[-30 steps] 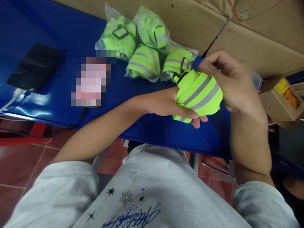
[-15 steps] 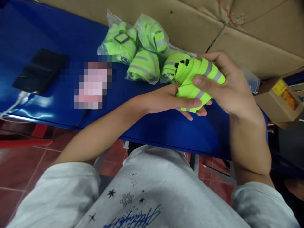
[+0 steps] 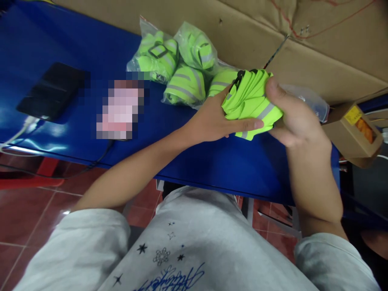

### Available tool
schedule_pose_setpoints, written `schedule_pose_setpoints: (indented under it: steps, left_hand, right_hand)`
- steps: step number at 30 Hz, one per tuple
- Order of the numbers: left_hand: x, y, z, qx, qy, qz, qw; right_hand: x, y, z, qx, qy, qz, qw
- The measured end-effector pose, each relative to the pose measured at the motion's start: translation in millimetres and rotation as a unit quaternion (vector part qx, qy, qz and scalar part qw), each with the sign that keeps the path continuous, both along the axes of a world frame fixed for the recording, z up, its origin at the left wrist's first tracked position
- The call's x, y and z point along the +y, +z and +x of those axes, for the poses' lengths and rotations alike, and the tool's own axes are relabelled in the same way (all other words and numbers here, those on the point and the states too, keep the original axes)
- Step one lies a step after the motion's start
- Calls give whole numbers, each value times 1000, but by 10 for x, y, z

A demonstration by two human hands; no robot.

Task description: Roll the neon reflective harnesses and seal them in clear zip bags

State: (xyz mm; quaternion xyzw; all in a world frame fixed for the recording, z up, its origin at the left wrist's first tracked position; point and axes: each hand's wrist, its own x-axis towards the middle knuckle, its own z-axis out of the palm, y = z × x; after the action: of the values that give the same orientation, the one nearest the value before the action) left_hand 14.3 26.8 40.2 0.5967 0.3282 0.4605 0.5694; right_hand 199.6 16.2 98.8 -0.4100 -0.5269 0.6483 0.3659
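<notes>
Both my hands grip one folded neon-green reflective band [image 3: 248,99] with grey stripes and a black buckle, held just above the blue table [image 3: 212,161]. My left hand [image 3: 212,121] closes on it from the left, its fingers running under and along the lower edge. My right hand [image 3: 291,119] clamps it from the right, thumb pressed on top. A clear plastic bag [image 3: 306,101] lies behind my right hand.
Several bagged green bands [image 3: 178,64] lie in a cluster at the table's back, against brown cardboard [image 3: 303,44]. A black phone [image 3: 51,93] with a white cable sits at the left. A small cardboard box [image 3: 354,133] stands at the right. Red floor tiles show below.
The band has been turned and squeezed tighter between my hands and lifted slightly toward the back. My right thumb now sits on its top edge instead of across its front.
</notes>
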Motion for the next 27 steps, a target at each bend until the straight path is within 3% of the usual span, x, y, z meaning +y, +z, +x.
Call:
schedule_pose_setpoints:
  steps: [3, 6, 8, 11, 13, 16, 18, 20, 23, 25, 27]
  left_hand:
    - [40, -93, 37, 7, -28, 27, 999]
    - [96, -192, 81, -12, -19, 33, 999]
    - [123, -240, 107, -26, -20, 26, 999]
    - [127, -299, 136, -36, -29, 1, 999]
    - [106, -335, 149, -28, -24, -30, 999]
    - [63, -359, 160, -35, -36, -86, 995]
    - [42, -340, 162, -55, -57, -117, 990]
    - [30, -300, 162, -73, -66, -138, 986]
    - [15, -248, 163, -99, -72, -151, 981]
    - [6, -243, 168, -108, -77, -147, 980]
    - [-2, -265, 173, -94, -72, -143, 983]
  right_hand:
    - [31, -153, -61, -100, -89, 66, 989]
    - [41, -346, -113, -203, -215, 203, 933]
    - [45, -422, -87, -224, -217, 250, 917]
    - [65, -416, 123, -299, -168, 282, 896]
    - [92, -380, 406, -426, -163, 306, 836]
    - [131, -377, 984, -621, -236, 273, 696]
    - [147, -430, 1349, -639, -321, 196, 671]
    - [162, -506, 1579, -583, -348, 125, 723]
    - [168, -584, 1594, -505, -333, 79, 792]
    - [135, -567, 1469, -409, -294, 100, 858]
    - [68, -508, 1352, -293, -232, 175, 911]
